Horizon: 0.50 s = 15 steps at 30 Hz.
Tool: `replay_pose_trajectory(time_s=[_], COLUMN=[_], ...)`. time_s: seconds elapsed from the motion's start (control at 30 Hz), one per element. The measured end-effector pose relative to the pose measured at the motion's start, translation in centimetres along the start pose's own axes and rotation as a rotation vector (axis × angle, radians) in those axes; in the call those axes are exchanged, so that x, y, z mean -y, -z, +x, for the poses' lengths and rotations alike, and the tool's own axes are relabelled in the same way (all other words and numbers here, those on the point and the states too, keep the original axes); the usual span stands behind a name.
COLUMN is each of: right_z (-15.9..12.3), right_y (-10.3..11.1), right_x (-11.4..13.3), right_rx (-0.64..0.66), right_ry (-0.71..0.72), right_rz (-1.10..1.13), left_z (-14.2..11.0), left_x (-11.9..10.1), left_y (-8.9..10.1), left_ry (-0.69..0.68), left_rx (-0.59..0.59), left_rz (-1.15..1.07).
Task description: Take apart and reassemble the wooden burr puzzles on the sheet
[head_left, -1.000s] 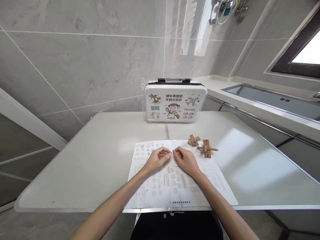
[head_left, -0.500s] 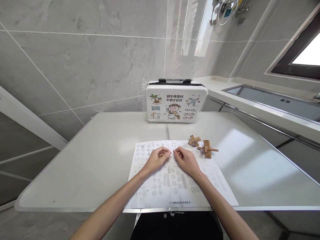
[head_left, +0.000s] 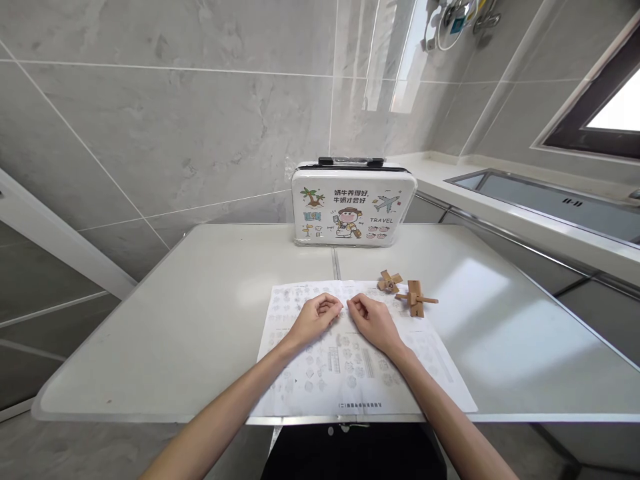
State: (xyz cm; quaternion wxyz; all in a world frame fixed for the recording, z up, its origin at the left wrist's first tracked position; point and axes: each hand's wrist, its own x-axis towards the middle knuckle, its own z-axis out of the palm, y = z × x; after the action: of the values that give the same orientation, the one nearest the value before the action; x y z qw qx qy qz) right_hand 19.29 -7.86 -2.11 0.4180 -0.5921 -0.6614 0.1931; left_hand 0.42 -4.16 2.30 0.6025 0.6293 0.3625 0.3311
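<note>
A large white instruction sheet (head_left: 320,393), printed with small puzzle drawings and text that faces away from me, lies flat on the table. My left hand (head_left: 316,316) rests on its upper half, fingers curled in and nothing visible in them. Close beside it, a small gap apart, my right hand (head_left: 373,320) also lies on the sheet with fingers curled closed and no object showing. Just beyond the right hand are two wooden interlocking puzzles: a small star-shaped one (head_left: 389,282) and a larger cross-shaped one (head_left: 415,299) with a rod sticking out to the right. Neither hand touches them.
A white travel case (head_left: 354,207) with cartoon prints and a black handle stands at the table's back edge, wrapped in clear plastic. The white folding table (head_left: 200,320) has a centre seam. To the right runs a counter with a sink (head_left: 550,200); a tiled wall rises behind.
</note>
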Motion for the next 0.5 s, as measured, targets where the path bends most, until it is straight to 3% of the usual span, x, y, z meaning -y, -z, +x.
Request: replay_pose_trajectory(time_s=[0.5], right_z=[0.06], right_y=[0.14], right_x=[0.18], right_rx=[0.009], right_ry=[0.003], right_rz=[-0.001], left_z=[-0.06], left_x=[-0.04], left_y=[-0.02], left_ry=[0.005], left_rx=[-0.004], left_rz=[-0.010])
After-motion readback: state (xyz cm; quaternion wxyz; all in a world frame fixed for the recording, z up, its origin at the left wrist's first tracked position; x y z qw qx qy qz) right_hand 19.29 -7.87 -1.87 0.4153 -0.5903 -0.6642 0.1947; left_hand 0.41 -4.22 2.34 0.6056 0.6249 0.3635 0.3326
